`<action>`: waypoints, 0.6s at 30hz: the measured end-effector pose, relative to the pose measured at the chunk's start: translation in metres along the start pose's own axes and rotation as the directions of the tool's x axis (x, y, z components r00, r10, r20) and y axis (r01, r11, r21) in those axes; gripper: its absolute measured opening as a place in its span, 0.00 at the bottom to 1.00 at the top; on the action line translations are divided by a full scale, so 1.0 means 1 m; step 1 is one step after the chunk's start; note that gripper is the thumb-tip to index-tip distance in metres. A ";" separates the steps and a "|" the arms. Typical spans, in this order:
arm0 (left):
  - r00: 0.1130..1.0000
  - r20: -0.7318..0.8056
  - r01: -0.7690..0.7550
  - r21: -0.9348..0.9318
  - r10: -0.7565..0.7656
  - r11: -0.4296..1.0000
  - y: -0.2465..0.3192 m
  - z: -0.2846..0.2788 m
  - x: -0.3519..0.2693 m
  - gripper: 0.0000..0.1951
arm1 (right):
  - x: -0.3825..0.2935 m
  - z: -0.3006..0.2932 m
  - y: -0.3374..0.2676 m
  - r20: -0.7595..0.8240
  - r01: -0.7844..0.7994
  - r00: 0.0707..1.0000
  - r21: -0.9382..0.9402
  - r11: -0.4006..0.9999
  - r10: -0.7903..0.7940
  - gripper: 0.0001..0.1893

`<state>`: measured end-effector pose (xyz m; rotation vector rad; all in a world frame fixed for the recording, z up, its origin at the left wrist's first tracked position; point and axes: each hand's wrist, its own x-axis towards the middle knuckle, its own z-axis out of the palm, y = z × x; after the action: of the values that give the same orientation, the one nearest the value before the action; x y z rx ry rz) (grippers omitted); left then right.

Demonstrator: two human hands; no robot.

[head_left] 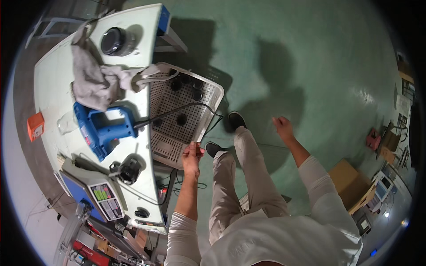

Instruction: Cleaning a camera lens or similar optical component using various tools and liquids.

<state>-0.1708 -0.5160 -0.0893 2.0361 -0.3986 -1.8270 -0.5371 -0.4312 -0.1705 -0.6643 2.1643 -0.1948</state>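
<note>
My left hand (191, 155) is at the near rim of a light plastic crate (218, 87) with perforated walls, its fingers curled; whether they grip the rim cannot be told. Several round black parts (197, 95) lie inside the crate. My right hand (282, 126) hangs over the floor with fingers curled, and whether anything is in it cannot be told. On the white table (139, 146) lies a blue corded power tool (106, 128), its black cable crossing the crate. A grey cloth (95, 78) lies crumpled beyond it, partly hanging over the crate.
A jar with a black lid (114, 41), a black part (130, 171), a digital weighing scale (100, 196) and an orange box (35, 126) are on or by the table. Cables (176, 186) hang beneath it. An open cardboard box (349, 183) stands at the right.
</note>
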 end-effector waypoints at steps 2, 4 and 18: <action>0.998 -0.054 -0.019 0.048 0.022 0.999 -0.019 0.003 0.042 0.15 | 0.011 0.016 0.030 0.001 -0.032 0.999 0.023 0.999 0.032 0.15; 0.986 -0.072 -0.142 0.101 0.149 0.985 -0.045 0.001 0.089 0.13 | 0.015 0.032 0.055 0.007 -0.069 0.998 0.045 0.997 0.069 0.16; 0.813 0.154 -0.388 0.862 0.562 0.325 -0.084 0.057 0.346 0.35 | 0.048 0.085 0.221 0.100 -0.259 0.961 -0.005 0.966 0.259 0.18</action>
<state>-0.1900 -0.6012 -0.4396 2.1924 -2.0093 -1.0638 -0.5822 -0.2617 -0.3363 -0.3714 2.1275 -0.0302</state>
